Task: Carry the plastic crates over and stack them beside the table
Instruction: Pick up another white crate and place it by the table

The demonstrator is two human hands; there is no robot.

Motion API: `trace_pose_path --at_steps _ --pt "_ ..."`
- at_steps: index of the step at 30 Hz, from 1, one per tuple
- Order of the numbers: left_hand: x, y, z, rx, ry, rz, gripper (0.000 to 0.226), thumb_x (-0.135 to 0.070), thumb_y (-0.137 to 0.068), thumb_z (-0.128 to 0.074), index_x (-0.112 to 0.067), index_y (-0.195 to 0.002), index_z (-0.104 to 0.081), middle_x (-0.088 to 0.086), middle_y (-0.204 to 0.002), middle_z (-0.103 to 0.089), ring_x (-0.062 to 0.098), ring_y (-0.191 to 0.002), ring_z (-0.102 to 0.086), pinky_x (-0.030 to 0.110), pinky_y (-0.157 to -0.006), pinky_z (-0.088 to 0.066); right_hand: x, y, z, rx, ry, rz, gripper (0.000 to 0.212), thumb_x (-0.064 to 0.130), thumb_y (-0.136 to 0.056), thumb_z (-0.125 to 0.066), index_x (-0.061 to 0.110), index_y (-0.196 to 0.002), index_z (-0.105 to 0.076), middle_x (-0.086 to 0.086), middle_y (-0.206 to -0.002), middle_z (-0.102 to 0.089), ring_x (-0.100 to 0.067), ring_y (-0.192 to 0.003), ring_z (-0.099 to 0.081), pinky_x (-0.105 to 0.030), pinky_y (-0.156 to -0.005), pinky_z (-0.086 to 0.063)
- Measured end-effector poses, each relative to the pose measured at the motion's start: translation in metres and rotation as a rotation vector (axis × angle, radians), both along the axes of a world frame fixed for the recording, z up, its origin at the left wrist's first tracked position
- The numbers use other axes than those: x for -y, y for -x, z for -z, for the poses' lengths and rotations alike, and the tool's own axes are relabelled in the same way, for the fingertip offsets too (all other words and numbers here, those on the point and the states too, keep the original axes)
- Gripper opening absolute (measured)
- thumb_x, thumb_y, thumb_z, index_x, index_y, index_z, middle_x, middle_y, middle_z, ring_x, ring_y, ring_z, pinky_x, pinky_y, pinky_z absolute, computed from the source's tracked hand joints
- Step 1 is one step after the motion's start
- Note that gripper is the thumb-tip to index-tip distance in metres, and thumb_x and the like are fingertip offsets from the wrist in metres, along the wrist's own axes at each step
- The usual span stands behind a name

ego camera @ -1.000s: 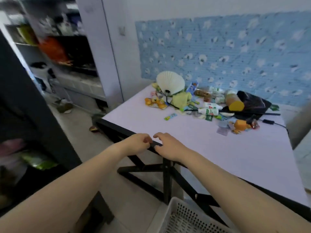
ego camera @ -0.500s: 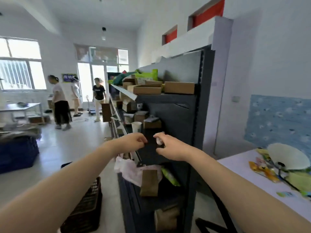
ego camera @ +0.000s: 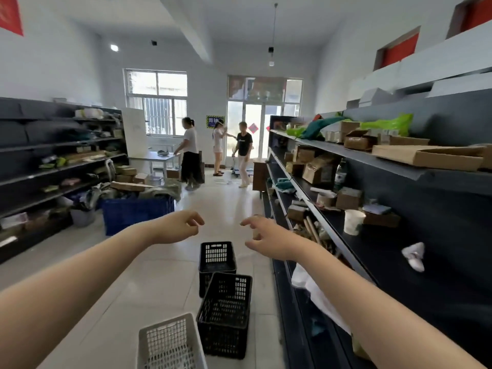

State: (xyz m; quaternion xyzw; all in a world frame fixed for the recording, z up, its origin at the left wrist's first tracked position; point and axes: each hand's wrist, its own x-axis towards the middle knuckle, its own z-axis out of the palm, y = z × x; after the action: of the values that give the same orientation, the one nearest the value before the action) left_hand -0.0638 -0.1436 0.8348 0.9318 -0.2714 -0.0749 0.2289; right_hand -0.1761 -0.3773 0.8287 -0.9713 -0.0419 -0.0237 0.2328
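Both the left hand (ego camera: pixel 179 227) and right hand (ego camera: pixel 267 239) are being held out empty, fingers loosely curled, toward the black crates (ego camera: pixel 223 312) waiting on the floor (ego camera: pixel 133 275), apparently for pickup.

Dark shelving (ego camera: pixel 415 179) runs along the right wall, carrying cardboard boxes (ego camera: pixel 426 155), a green bag (ego camera: pixel 386 125), a white cup (ego camera: pixel 352 221) and a green bottle (ego camera: pixel 339 174). More shelves (ego camera: pixel 53 155) line the left wall, with a blue bin (ego camera: pixel 135 213) of clutter near them. Three people (ego camera: pixel 190 153) stand by the far glass door (ego camera: pixel 255 129).
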Motion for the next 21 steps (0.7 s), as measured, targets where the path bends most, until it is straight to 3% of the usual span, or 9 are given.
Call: trace_pose_path --at_steps 8,12,21 --pt "-0.034 -0.097 0.013 0.087 -0.049 -0.123 0.039 -0.021 -0.094 -0.049 -0.023 -0.133 -0.051 -0.001 -0.127 -0.059 0.014 -0.108 -0.056 0.025 -0.094 -0.042 -0.043 -0.157 0.024 0.049 0.033 -0.159 0.058 0.029 -0.094 -0.052 0.032 -0.147 -0.029 -0.003 -0.148 -0.037 -0.023 -0.128 -0.046 -0.038 -0.107 -0.039" --pt "-0.051 -0.147 0.022 0.079 0.065 -0.201 0.038 -0.025 -0.094 -0.051 -0.026 -0.132 -0.051 -0.004 -0.128 -0.058 0.009 -0.107 -0.057 0.023 -0.091 -0.044 -0.069 -0.243 0.046 0.026 -0.032 -0.201 0.058 0.030 -0.092 -0.054 0.032 -0.145 -0.032 -0.004 -0.148 -0.039 -0.023 -0.128 -0.047 -0.042 -0.107 -0.040" --pt "-0.120 -0.286 0.044 0.035 0.083 -0.248 0.037 -0.021 -0.094 -0.050 -0.025 -0.130 -0.052 -0.004 -0.125 -0.058 0.011 -0.108 -0.058 0.028 -0.094 -0.049 -0.135 -0.387 0.083 0.014 -0.254 -0.159 0.053 0.032 -0.095 -0.052 0.036 -0.145 -0.032 -0.003 -0.143 -0.044 -0.016 -0.124 -0.046 -0.033 -0.106 -0.037"
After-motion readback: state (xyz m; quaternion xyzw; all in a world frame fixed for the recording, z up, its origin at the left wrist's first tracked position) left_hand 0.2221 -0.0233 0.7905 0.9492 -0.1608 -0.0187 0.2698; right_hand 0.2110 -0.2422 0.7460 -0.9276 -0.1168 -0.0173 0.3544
